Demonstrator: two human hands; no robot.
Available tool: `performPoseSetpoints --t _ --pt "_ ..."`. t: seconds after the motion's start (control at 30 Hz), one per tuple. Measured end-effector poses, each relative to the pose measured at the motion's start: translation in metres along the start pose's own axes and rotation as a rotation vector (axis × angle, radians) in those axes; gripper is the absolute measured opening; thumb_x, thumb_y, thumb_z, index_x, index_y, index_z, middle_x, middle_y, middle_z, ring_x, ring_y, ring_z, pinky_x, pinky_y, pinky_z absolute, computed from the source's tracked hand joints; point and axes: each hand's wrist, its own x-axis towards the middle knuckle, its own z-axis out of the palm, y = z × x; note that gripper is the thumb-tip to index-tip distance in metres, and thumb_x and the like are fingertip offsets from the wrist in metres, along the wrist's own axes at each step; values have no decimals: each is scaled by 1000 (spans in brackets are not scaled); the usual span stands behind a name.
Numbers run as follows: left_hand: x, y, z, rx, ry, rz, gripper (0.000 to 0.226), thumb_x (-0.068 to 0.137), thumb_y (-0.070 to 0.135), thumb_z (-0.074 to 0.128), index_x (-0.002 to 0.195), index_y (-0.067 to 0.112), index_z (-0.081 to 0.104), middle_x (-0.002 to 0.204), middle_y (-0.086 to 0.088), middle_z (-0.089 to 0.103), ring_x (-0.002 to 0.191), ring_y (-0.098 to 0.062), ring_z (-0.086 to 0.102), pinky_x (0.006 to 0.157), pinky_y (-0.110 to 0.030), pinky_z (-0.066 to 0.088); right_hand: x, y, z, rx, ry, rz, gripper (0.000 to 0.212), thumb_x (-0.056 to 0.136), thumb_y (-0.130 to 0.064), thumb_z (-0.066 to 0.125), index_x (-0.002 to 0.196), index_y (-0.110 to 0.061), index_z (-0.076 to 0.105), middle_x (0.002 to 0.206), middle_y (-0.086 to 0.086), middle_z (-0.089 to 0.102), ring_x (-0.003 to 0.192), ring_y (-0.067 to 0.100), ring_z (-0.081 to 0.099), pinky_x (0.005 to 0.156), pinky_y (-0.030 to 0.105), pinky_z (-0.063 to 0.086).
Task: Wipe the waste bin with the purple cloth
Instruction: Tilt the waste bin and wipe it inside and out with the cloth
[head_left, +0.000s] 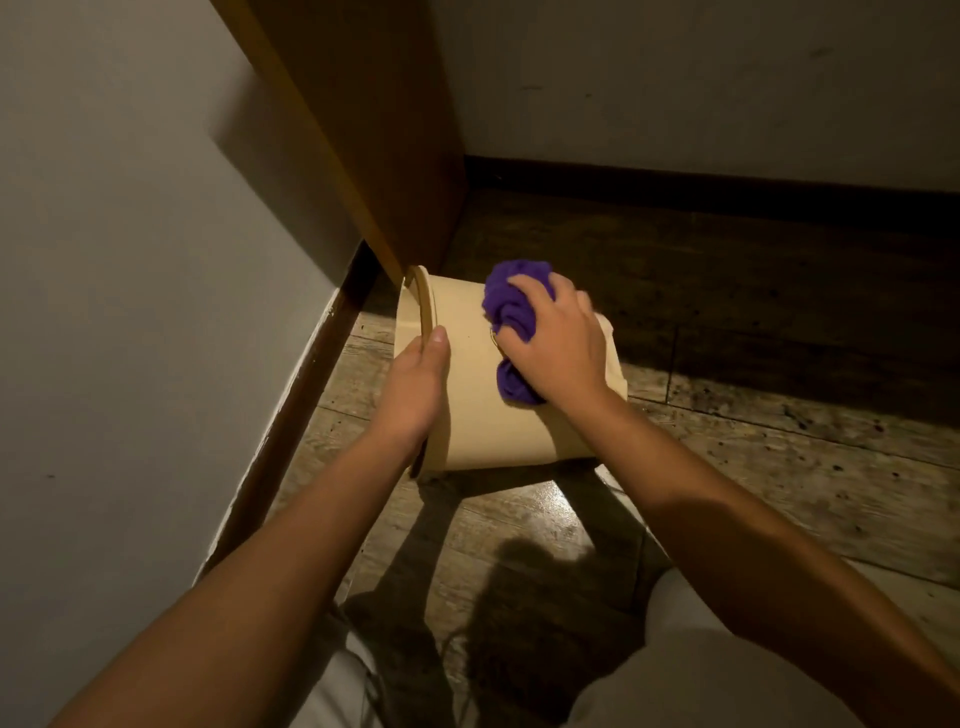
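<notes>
Waste bin: beige, round, plain-sided; tipped on its side on the wooden plank floor, rim turned toward the left wall, base toward the right. Mouth faces away from the camera; contents cannot be told. Small metal fitting on the side wall, partly hidden under the cloth.

Purple cloth: bunched, pressed against the upper side of the bin near its base end; one fold shows above the fingers, another below the heel of the palm. Touching the bin wall.

Right hand: palm down over the cloth, fingers curled and closed on it, holding it against the bin. Forearm reaching in from lower right.

Left hand: at the rim end of the bin, thumb laid on the outer wall just beside the rim, remaining fingers out of sight around the edge; clamped on the bin, steadying it. Forearm reaching in from lower left.

Setting, head view: bin in a dim corner, just below the foot of a brown wooden panel, near the dark skirting board of the pale left wall. Second pale wall with dark skirting behind. Light trousers at bottom edge; arm shadows across the floor planks.
</notes>
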Motion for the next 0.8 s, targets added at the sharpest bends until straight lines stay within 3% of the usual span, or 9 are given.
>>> performPoseSetpoints --t 0.07,0.13,0.27,0.37,0.47,0.57,0.7,0.8 --pt "-1 1 -1 -16 20 7 32 104 55 38 114 34 60 119 -7 69 114 -30 66 104 -59 49 -8 18 5 -75 45 34 58 91 -43 66 144 -26 52 145 12 52 122 32 51 90 39 47" --pt "-1 0 -4 -21 45 13 31 103 56 40 112 34 60 117 -6 70 112 -29 66 101 -56 51 -9 49 3 -134 40 185 54 91 -42 64 142 -26 52 143 13 51 122 34 51 89 40 48" --pt "2 -2 -16 -71 -16 10 30 97 53 58 118 33 65 119 -5 73 104 -24 72 80 -42 58 -23 112 -10 -182 -80 430 51 92 -39 62 140 -25 52 135 16 53 117 37 55 88 43 49" --pt "8 1 -29 -143 -239 46 56 88 46 70 141 48 53 135 3 64 117 -21 65 92 -44 55 -29 117 -16 -46 17 502 54 90 -41 66 140 -27 53 134 13 55 113 36 60 88 41 46" --pt "1 1 -32 97 -401 73 52 91 50 67 127 76 41 129 29 53 121 -5 52 104 -43 46 -23 96 -20 115 154 522 51 88 -41 67 137 -30 56 130 7 57 108 29 61 84 35 46" --pt "-8 -6 -29 200 -333 139 25 100 44 58 121 58 60 124 28 62 121 -4 55 111 -50 44 -16 69 -27 273 206 485 49 90 -35 67 137 -30 56 130 3 57 106 21 60 78 25 44" --pt "-11 8 -25 134 -197 164 32 103 48 50 131 37 61 128 11 62 122 -19 56 108 -55 46 -12 15 -39 410 194 274 49 91 -32 67 139 -27 58 131 2 58 108 18 60 81 24 47" --pt "-11 18 -17 -26 -165 146 37 106 49 41 132 32 62 121 7 72 117 -19 67 92 -38 58 -21 -37 -35 372 152 41 52 86 -41 62 136 -28 60 124 3 59 107 18 58 85 28 44"
